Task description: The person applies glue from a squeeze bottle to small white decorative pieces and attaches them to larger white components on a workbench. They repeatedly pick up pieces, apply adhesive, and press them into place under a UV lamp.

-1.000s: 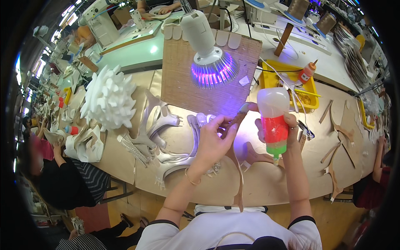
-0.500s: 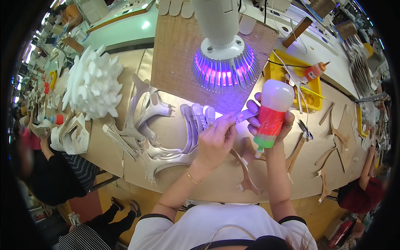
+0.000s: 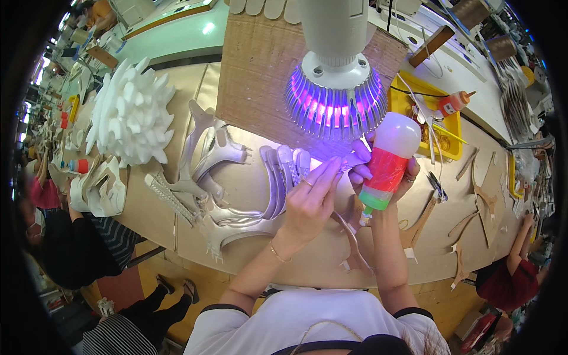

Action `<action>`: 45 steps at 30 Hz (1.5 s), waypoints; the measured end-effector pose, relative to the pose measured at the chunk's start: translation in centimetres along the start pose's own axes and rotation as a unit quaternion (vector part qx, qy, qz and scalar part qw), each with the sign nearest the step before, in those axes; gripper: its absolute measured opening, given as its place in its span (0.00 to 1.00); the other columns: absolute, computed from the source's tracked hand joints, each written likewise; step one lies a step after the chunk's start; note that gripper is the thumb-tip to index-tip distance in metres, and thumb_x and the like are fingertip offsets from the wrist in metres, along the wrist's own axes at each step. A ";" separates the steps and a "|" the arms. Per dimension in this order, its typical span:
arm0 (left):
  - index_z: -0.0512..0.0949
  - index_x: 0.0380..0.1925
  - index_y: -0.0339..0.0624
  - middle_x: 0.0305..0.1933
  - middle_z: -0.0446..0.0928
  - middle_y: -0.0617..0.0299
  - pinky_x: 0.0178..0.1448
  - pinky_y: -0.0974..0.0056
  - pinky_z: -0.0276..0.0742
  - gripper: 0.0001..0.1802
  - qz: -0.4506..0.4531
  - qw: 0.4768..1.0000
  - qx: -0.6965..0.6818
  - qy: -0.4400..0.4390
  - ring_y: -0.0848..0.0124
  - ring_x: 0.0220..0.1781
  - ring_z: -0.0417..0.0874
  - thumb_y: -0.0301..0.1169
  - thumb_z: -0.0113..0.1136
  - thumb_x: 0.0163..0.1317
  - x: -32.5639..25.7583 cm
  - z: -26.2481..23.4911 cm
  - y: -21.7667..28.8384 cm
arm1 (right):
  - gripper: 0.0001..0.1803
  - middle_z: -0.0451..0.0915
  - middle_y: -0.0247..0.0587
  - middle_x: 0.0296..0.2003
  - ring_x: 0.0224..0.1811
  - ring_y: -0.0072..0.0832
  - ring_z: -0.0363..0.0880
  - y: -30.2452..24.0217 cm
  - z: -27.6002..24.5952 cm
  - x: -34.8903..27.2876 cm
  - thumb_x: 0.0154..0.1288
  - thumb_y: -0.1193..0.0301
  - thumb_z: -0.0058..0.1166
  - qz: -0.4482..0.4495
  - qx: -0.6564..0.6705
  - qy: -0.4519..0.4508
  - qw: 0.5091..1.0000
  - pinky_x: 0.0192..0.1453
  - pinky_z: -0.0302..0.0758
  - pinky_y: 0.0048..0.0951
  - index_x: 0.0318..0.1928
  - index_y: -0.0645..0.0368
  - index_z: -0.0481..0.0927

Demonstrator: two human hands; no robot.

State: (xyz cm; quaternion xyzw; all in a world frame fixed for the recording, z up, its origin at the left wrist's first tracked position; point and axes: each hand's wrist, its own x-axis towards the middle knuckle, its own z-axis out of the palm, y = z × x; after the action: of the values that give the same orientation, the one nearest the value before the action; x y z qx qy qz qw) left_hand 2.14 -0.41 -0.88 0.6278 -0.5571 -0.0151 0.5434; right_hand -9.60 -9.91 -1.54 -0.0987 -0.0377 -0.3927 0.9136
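My left hand (image 3: 310, 204) is closed in a pinch, fingertips on the end of a small pale strap piece (image 3: 353, 160) lit purple by the lamp. The strap's other end lies against the fingers of my right hand (image 3: 360, 173). That same right hand is wrapped round a squeeze bottle (image 3: 389, 165) with a white body, red label and green cap, tilted with its nozzle down. Directly beyond both hands hangs a lamp (image 3: 335, 103) with a ribbed metal head, glowing purple. Silvery strappy shoe uppers (image 3: 242, 228) lie left of my left hand.
A spiky white foam-like object (image 3: 131, 115) sits at the far left. On the right are a yellow tray (image 3: 454, 127) with an orange bottle (image 3: 454, 103), scissors (image 3: 436, 186) and tan strap pieces (image 3: 419, 228). A brown board (image 3: 251, 77) lies beneath the lamp. Other people work at both sides.
The lamp and table appear shifted slightly right in the picture. My left fingers have straightened a little along the strap piece. The bottle stays in my right hand, nozzle down.
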 end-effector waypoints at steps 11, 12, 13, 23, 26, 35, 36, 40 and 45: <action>0.74 0.44 0.36 0.39 0.81 0.53 0.32 0.66 0.77 0.08 -0.183 0.976 -0.103 -0.055 0.66 0.33 0.84 0.25 0.51 0.67 0.0 -0.2 0.3 | 0.45 0.68 0.51 0.49 0.38 0.34 0.71 1.2 2.1 -0.7 0.52 0.41 0.54 -0.078 -0.178 0.034 0.980 0.42 0.74 0.35 0.58 0.66 0.63; 0.73 0.45 0.36 0.37 0.81 0.54 0.32 0.68 0.76 0.09 -0.233 0.950 -0.202 -0.056 0.69 0.32 0.83 0.28 0.49 0.69 0.2 -0.1 0.4 | 0.46 0.68 0.51 0.49 0.38 0.33 0.71 1.1 2.5 -0.7 0.51 0.41 0.54 -0.105 -0.217 0.047 0.969 0.40 0.73 0.33 0.58 0.66 0.63; 0.72 0.45 0.36 0.35 0.81 0.56 0.31 0.70 0.75 0.11 -0.281 0.910 -0.300 -0.048 0.72 0.30 0.82 0.31 0.47 0.71 0.4 0.0 0.5 | 0.47 0.68 0.51 0.50 0.38 0.33 0.70 1.1 2.9 -0.8 0.50 0.40 0.54 -0.127 -0.257 0.067 0.956 0.39 0.72 0.32 0.58 0.66 0.63; 0.69 0.41 0.36 0.30 0.81 0.58 0.27 0.67 0.72 0.08 -0.286 0.884 -0.328 -0.168 0.73 0.24 0.80 0.30 0.45 0.72 1.3 -3.1 2.3 | 0.50 0.69 0.52 0.43 0.40 0.29 0.71 -2.6 7.1 -1.7 0.50 0.39 0.54 -0.389 -0.558 0.091 0.728 0.43 0.72 0.25 0.63 0.64 0.57; 0.68 0.38 0.35 0.27 0.81 0.55 0.27 0.61 0.73 0.05 -0.188 0.963 -0.153 -0.117 0.65 0.23 0.82 0.27 0.47 0.69 1.4 -2.4 3.3 | 0.51 0.69 0.51 0.42 0.40 0.30 0.72 -1.9 7.3 -1.9 0.49 0.39 0.56 -0.440 -0.635 0.087 0.629 0.45 0.73 0.27 0.63 0.63 0.56; 0.69 0.38 0.33 0.28 0.82 0.50 0.32 0.60 0.78 0.06 -0.257 0.935 -0.215 -0.119 0.59 0.30 0.86 0.26 0.46 0.69 1.8 -1.9 2.2 | 0.50 0.68 0.46 0.44 0.46 0.36 0.75 0.8 4.9 -1.4 0.46 0.45 0.66 -0.435 -0.711 0.083 0.546 0.52 0.77 0.38 0.61 0.61 0.56; 0.69 0.37 0.33 0.28 0.82 0.50 0.32 0.59 0.78 0.06 -0.258 0.934 -0.215 -0.119 0.58 0.29 0.86 0.27 0.46 0.69 1.7 -1.9 2.1 | 0.51 0.68 0.45 0.44 0.47 0.36 0.75 1.0 4.6 -1.2 0.46 0.44 0.66 -0.431 -0.723 0.075 0.535 0.52 0.77 0.38 0.61 0.61 0.56; 0.68 0.36 0.32 0.27 0.81 0.51 0.31 0.64 0.77 0.07 -0.265 0.937 -0.190 -0.124 0.63 0.30 0.86 0.26 0.47 0.69 1.6 -2.0 1.7 | 0.51 0.68 0.44 0.45 0.47 0.36 0.75 1.2 4.1 -1.4 0.45 0.44 0.67 -0.396 -0.784 0.048 0.476 0.53 0.77 0.39 0.61 0.61 0.56; 0.68 0.37 0.36 0.24 0.79 0.48 0.26 0.51 0.72 0.07 -0.208 0.967 -0.117 -0.092 0.49 0.23 0.80 0.29 0.49 0.68 1.4 -1.5 1.4 | 0.52 0.65 0.43 0.48 0.48 0.37 0.74 1.1 3.0 -1.4 0.45 0.44 0.67 -0.418 -0.757 0.064 0.499 0.54 0.77 0.41 0.61 0.60 0.56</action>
State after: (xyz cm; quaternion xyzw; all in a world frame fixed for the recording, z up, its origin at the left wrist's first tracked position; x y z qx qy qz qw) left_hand 2.64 -0.11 1.59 0.6578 -0.4560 -0.2511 0.5443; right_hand -9.72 -7.57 0.99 -0.6997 0.2953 -0.6126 0.2190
